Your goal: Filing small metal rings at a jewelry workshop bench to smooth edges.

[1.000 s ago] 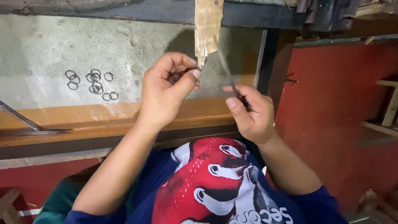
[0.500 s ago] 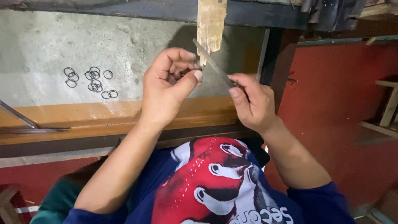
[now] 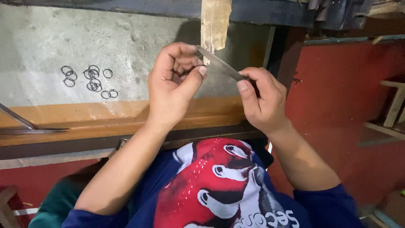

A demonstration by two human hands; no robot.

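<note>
Head view looks down on a grey bench top (image 3: 63, 38) with an orange wooden edge (image 3: 105, 116) running from 9 o'clock toward the centre. At 12 o'clock a wooden peg (image 3: 215, 23) hangs down. Below it, the left hand (image 3: 175, 84) is curled shut, thumb pressed to the fingers near the peg's tip; what it pinches is hidden. At 3 o'clock of it, the right hand (image 3: 263, 99) grips a thin metal file (image 3: 219, 64), whose far end reaches the left fingertips. Small wire rings (image 3: 90, 80) lie scattered at 10 o'clock.
</note>
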